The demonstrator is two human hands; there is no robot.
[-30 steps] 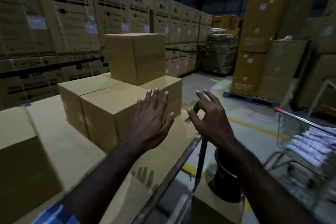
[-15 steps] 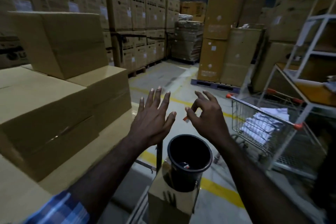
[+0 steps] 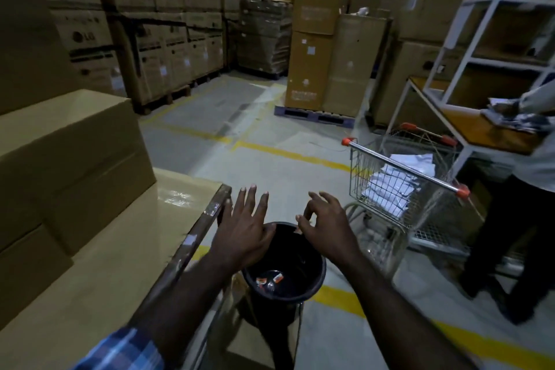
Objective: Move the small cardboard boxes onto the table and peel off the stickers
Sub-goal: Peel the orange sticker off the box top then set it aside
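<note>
Plain small cardboard boxes point(image 3: 75, 159) are stacked on the table point(image 3: 192, 237) at the left. A black bucket point(image 3: 303, 285) stands on the floor just right of the table edge, with peeled orange stickers point(image 3: 270, 279) at its bottom. My left hand point(image 3: 243, 234) hovers over the bucket's left rim, fingers spread and empty. My right hand point(image 3: 324, 231) hangs over the far rim, thumb and forefinger pinched, and a small orange sticker point(image 3: 297, 230) shows just under the thumb.
A wire shopping cart point(image 3: 405, 177) holding white papers stands to the right. Beyond it a person point(image 3: 525, 189) works at a bench under a white rack point(image 3: 468, 39). Tall carton stacks on pallets point(image 3: 315, 117) line the far floor.
The view has swung right and down, away from the box stack. Both hands have moved from beside the boxes to above the bucket, the right one still pinching the sticker.
</note>
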